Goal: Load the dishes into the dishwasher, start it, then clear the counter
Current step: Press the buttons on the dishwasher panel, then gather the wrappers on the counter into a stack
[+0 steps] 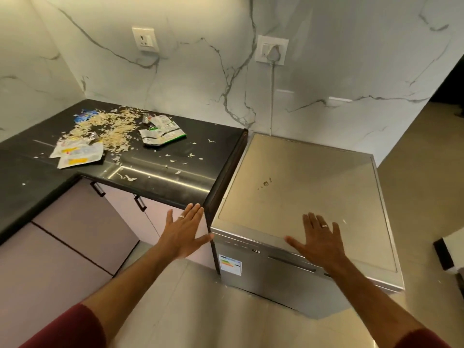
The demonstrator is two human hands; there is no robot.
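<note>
Hovering open hands [187, 233] [317, 238] by shut dishwasher [301, 197]

**Hidden and cut off**

The dishwasher [301, 197] door is closed, its inside unseen; the right forearm covers part of the handle. Display digits are too small to read. The counter [30, 177] runs off the left edge.

Left hand [184, 234] flat; right hand [317, 241] flat
</note>
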